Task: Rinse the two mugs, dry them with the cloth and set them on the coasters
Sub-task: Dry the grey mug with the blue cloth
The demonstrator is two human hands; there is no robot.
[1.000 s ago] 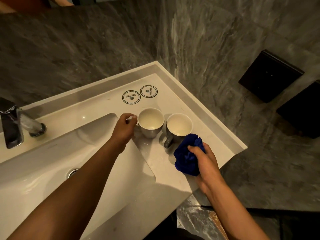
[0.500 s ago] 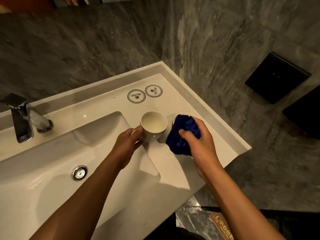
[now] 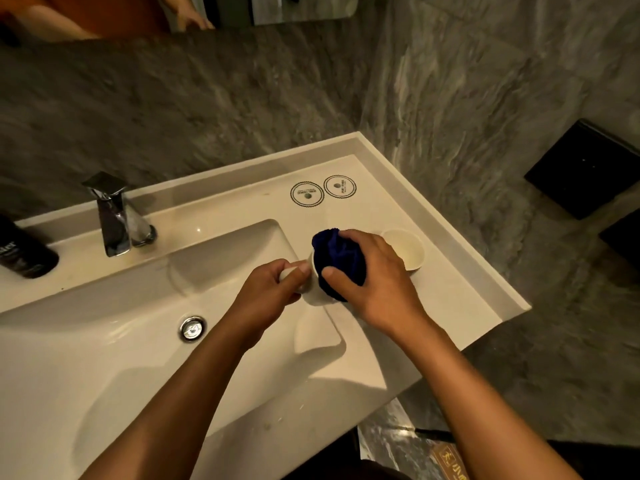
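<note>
Since half a second ago I've lifted one mug (image 3: 313,289) off the counter (image 3: 450,299) to the basin's (image 3: 104,341) right edge. My left hand (image 3: 266,299) grips its handle; my right hand (image 3: 377,285) curls around the blue cloth (image 3: 337,254), pressing it into the mug. Just right of this mug the second mug (image 3: 407,249) stands upright. Both coasters (image 3: 323,192) lie bare behind it. Left of the basin's far rim stands the tap (image 3: 112,216), then a dark bottle (image 3: 20,251).

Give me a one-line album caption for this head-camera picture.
At the sink, the left hand holds a mug while the right hand works a blue cloth into it.
</note>
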